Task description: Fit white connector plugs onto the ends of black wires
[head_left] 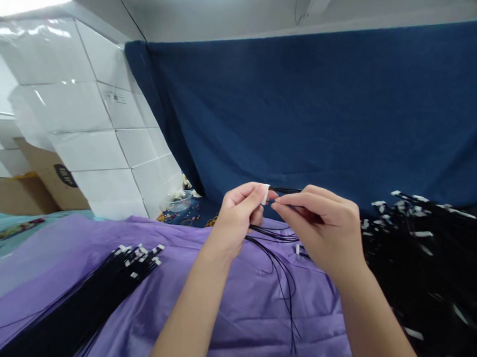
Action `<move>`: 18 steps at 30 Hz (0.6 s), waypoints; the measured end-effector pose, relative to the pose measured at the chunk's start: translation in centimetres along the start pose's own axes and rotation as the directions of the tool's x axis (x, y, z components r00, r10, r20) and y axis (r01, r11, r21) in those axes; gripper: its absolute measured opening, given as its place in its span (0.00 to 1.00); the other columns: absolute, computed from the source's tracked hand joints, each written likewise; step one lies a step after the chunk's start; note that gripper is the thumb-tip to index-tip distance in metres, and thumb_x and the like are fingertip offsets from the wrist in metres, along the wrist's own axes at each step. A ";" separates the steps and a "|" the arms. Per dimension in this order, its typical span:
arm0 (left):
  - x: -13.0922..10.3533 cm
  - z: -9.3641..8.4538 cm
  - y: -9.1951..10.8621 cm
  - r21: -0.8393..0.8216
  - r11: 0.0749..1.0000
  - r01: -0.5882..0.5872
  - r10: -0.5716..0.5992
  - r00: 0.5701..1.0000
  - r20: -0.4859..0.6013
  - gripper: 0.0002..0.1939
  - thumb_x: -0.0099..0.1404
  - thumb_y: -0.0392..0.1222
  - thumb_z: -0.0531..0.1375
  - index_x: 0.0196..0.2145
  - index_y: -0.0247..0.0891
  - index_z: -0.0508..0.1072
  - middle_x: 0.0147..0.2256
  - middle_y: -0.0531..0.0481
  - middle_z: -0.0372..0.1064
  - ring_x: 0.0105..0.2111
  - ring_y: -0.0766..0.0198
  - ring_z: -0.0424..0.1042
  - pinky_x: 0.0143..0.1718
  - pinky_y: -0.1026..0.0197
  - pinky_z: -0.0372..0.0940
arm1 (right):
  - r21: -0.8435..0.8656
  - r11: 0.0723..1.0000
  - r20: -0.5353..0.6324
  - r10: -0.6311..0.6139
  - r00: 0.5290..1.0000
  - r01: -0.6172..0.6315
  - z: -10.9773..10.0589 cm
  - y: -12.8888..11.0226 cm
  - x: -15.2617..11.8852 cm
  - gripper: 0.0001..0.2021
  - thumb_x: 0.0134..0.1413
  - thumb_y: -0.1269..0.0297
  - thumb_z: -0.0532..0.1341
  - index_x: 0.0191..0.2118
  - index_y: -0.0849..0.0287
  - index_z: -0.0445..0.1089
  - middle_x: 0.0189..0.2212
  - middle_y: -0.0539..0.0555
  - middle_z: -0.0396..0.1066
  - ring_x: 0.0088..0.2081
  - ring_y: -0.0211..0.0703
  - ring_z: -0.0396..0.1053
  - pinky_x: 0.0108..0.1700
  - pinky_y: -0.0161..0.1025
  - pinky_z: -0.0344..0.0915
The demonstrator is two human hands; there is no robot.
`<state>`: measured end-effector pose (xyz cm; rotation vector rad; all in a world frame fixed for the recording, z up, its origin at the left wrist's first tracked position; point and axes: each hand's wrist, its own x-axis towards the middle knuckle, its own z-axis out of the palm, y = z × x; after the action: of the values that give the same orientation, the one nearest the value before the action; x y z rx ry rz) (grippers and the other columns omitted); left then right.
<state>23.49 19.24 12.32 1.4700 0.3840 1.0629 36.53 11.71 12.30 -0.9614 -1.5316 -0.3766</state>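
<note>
My left hand [236,213] is closed, with thumb and fingers pinching a small white tab [265,194] at the end of some thin black cords. More black cords [286,281] run out from under this hand and hang in a loose curve over the purple cloth. Just to the right, my right hand [327,221] has its thumb and fingertips pressed together on a thin black cord close to the white tab. Its curled fingers partly hide the cords behind them.
Purple cloth [238,308] covers the surface in front of me. A bundle of black cords with white ends [94,293] lies at left; a large dark heap of similar cords [411,264] is at right. Behind are a clear plastic bowl [179,202], white boxes [103,143] and a blue curtain [307,112].
</note>
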 end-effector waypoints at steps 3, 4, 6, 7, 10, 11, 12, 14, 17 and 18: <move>-0.1 0.1 0.0 -0.008 1.000 0.009 -0.009 1.000 -0.002 0.17 0.63 0.54 0.59 0.33 0.36 0.75 0.14 0.59 0.47 0.14 0.76 0.44 0.15 0.70 0.40 | 0.007 1.000 0.002 -0.006 1.000 0.006 0.0 -0.1 0.1 0.03 0.51 0.75 0.65 0.31 0.64 0.77 0.19 0.47 0.60 0.21 0.27 0.55 0.24 0.29 0.53; -0.1 0.2 0.0 -0.007 1.000 0.009 -0.009 1.000 -0.004 0.17 0.63 0.55 0.59 0.33 0.36 0.75 0.14 0.59 0.47 0.14 0.76 0.44 0.14 0.70 0.39 | 0.007 1.000 0.002 -0.008 1.000 0.007 0.0 -0.1 0.1 0.03 0.51 0.75 0.65 0.31 0.64 0.77 0.19 0.47 0.60 0.21 0.27 0.55 0.24 0.29 0.53; -0.1 0.2 0.1 -0.008 1.000 0.015 -0.015 1.000 -0.005 0.18 0.62 0.55 0.59 0.33 0.36 0.75 0.14 0.59 0.47 0.14 0.76 0.44 0.14 0.70 0.38 | 0.003 1.000 0.000 -0.010 1.000 0.010 0.0 -0.2 0.0 0.03 0.51 0.76 0.65 0.31 0.64 0.77 0.19 0.47 0.60 0.21 0.27 0.55 0.24 0.29 0.53; -0.1 0.3 0.1 -0.013 1.000 0.020 -0.020 1.000 -0.004 0.17 0.62 0.55 0.59 0.32 0.36 0.74 0.14 0.59 0.47 0.14 0.76 0.44 0.14 0.70 0.38 | 0.001 1.000 -0.002 -0.010 1.000 0.010 -0.1 -0.2 0.0 0.03 0.51 0.76 0.65 0.31 0.64 0.77 0.19 0.46 0.60 0.21 0.27 0.55 0.24 0.29 0.53; -0.1 0.3 0.0 -0.048 0.998 0.031 -0.031 1.000 0.005 0.17 0.62 0.54 0.60 0.30 0.36 0.73 0.14 0.59 0.47 0.14 0.76 0.44 0.14 0.70 0.39 | -0.005 1.000 -0.002 -0.007 1.000 0.007 -0.1 -0.3 -0.1 0.03 0.52 0.75 0.65 0.31 0.63 0.77 0.19 0.46 0.60 0.21 0.27 0.55 0.24 0.30 0.53; -0.1 0.3 0.0 -0.060 0.998 0.033 -0.033 0.999 0.008 0.17 0.62 0.54 0.60 0.30 0.36 0.72 0.14 0.59 0.47 0.14 0.76 0.44 0.14 0.70 0.39 | -0.006 1.000 -0.002 -0.007 1.000 0.007 -0.1 -0.3 -0.1 0.03 0.52 0.75 0.65 0.31 0.63 0.77 0.19 0.46 0.60 0.21 0.27 0.55 0.24 0.30 0.53; -0.1 0.3 0.0 -0.068 0.997 0.035 -0.034 0.999 0.012 0.17 0.62 0.54 0.60 0.30 0.36 0.73 0.14 0.59 0.47 0.14 0.76 0.44 0.14 0.70 0.40 | -0.007 1.000 0.000 -0.008 1.000 0.008 -0.1 -0.3 -0.1 0.03 0.52 0.75 0.65 0.31 0.63 0.77 0.19 0.46 0.60 0.21 0.27 0.55 0.23 0.30 0.53; -0.1 0.4 0.0 -0.076 0.996 0.040 -0.039 0.999 0.015 0.17 0.61 0.54 0.60 0.31 0.36 0.73 0.14 0.60 0.47 0.14 0.76 0.44 0.14 0.70 0.40 | -0.009 1.000 0.001 -0.011 1.000 0.011 -0.1 -0.4 0.0 0.04 0.52 0.75 0.65 0.31 0.62 0.77 0.20 0.46 0.61 0.21 0.27 0.55 0.23 0.29 0.53; -0.1 0.5 0.1 -0.071 0.996 0.055 -0.055 0.998 0.007 0.18 0.61 0.55 0.60 0.31 0.36 0.73 0.15 0.59 0.47 0.14 0.76 0.44 0.14 0.70 0.38 | -0.013 1.000 0.001 -0.015 1.000 0.015 -0.1 -0.3 0.0 0.04 0.52 0.75 0.65 0.31 0.62 0.77 0.19 0.46 0.60 0.21 0.27 0.55 0.23 0.30 0.53; -0.2 0.6 0.1 -0.071 0.996 0.059 -0.059 0.998 0.005 0.18 0.61 0.56 0.60 0.31 0.36 0.73 0.15 0.59 0.47 0.14 0.76 0.44 0.14 0.70 0.38 | -0.017 1.000 0.001 -0.013 1.000 0.013 -0.1 -0.3 0.0 0.04 0.52 0.75 0.64 0.30 0.62 0.76 0.19 0.46 0.60 0.21 0.27 0.55 0.23 0.30 0.53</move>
<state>23.85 18.74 12.40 1.3885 0.3818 1.0172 36.38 11.40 12.42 -0.9652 -1.5384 -0.3989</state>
